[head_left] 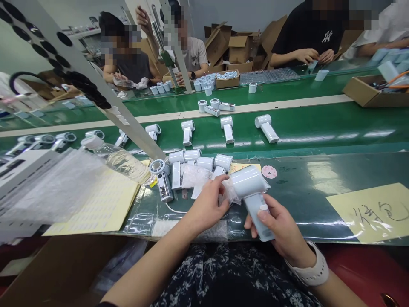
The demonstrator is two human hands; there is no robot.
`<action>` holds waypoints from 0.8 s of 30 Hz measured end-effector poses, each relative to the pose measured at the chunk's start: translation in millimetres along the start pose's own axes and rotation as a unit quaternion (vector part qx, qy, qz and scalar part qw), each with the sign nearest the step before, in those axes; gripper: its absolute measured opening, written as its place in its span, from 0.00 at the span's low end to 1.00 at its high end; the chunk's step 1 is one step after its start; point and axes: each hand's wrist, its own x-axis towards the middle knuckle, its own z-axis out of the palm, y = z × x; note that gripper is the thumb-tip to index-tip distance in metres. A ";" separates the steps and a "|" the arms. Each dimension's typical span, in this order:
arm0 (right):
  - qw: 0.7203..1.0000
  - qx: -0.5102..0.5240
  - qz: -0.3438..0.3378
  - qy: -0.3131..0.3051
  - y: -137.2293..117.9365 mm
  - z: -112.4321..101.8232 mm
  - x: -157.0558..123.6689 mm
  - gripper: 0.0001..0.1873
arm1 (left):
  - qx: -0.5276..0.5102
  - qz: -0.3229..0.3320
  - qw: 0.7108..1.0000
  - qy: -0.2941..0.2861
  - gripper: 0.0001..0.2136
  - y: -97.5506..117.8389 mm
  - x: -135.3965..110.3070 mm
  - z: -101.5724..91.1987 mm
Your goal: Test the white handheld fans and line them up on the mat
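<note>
My right hand (277, 221) is wrapped round the handle of a pale blue handheld fan (251, 181), its wide barrel head tilted up and to the left. Beside that head, my left hand (211, 198) has its fingers curled at a crinkled clear plastic bag (231, 191), which touches the fan's left end. Just beyond the left hand lies a cluster of similar fans (205, 163), with more clear plastic wrap (195, 175) on them. One fan (162, 181) lies apart at the cluster's left, its round grille facing up.
A water bottle (124, 162) leans over yellow label sheets (111, 204) at left, near a slanted white post (134, 132). Fans lie spaced along the green conveyor (297, 128). A handwritten yellow sheet (373, 213) lies at right. Co-workers sit across the line, near cardboard boxes (239, 49).
</note>
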 end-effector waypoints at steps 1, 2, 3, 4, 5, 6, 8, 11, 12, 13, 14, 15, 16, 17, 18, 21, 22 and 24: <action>1.000 0.007 0.012 -0.021 1.8 3.9 2.5 0.27 | -0.030 0.006 0.999 0.014 0.26 -1.2 -1.3 1.9; 0.999 0.010 0.024 -0.039 3.2 7.7 5.2 0.27 | -0.064 0.007 0.997 0.032 0.25 -2.0 -2.9 3.4; 0.998 0.011 0.033 -0.053 4.0 11.2 7.8 0.26 | -0.096 0.005 0.994 0.053 0.25 -2.3 -4.9 4.5; 0.997 0.013 0.038 -0.064 4.2 14.4 10.1 0.26 | -0.121 0.000 0.990 0.077 0.24 -2.0 -7.0 5.1; 0.996 0.016 0.039 -0.075 3.8 16.9 12.0 0.26 | -0.131 -0.005 0.986 0.104 0.23 -1.3 -9.2 5.4; 0.996 0.020 0.037 -0.084 3.0 18.9 13.4 0.26 | -0.124 -0.006 0.983 0.139 0.21 -0.3 -11.4 5.2; 0.994 0.026 0.028 -0.099 0.7 21.1 15.0 0.28 | -0.077 -0.010 0.976 0.205 0.19 1.8 -15.1 4.1; 0.993 0.037 0.021 -0.107 -1.1 20.8 14.8 0.31 | -0.049 -0.067 0.977 0.194 0.19 2.6 -17.2 1.7; 0.993 0.040 0.023 -0.104 -0.4 20.4 14.0 0.32 | -0.077 -0.090 0.979 0.165 0.19 2.1 -17.0 1.3; 0.994 0.042 0.028 -0.098 0.9 20.0 13.0 0.32 | -0.122 -0.107 0.977 0.137 0.19 1.6 -16.3 1.3; 0.994 0.045 0.035 -0.089 2.8 19.8 11.5 0.32 | -0.179 -0.117 0.969 0.120 0.19 1.1 -15.2 1.8; 0.995 0.046 0.045 -0.083 5.2 19.8 9.7 0.31 | -0.239 -0.119 0.956 0.120 0.18 0.7 -13.9 2.7; 0.994 0.047 0.055 -0.077 7.8 20.1 7.7 0.31 | -0.292 -0.117 0.940 0.131 0.18 0.7 -12.2 3.8; 0.994 0.049 0.064 -0.075 10.7 20.6 5.6 0.31 | -0.333 -0.113 0.924 0.147 0.18 1.0 -10.4 5.1; 0.993 0.052 0.071 -0.077 13.5 21.2 3.4 0.30 | -0.363 -0.110 0.910 0.167 0.18 1.7 -8.3 6.2; 0.990 0.068 0.083 -0.087 20.7 22.3 -1.7 0.28 | -0.436 -0.131 0.870 0.191 0.18 4.6 -1.7 8.2; 0.990 0.072 0.086 -0.088 22.4 22.1 -2.8 0.28 | -0.465 -0.147 0.853 0.185 0.17 5.5 0.5 8.1; 0.989 0.075 0.092 -0.090 24.2 20.4 -4.0 0.28 | -0.509 -0.177 0.825 0.170 0.17 6.5 4.3 6.3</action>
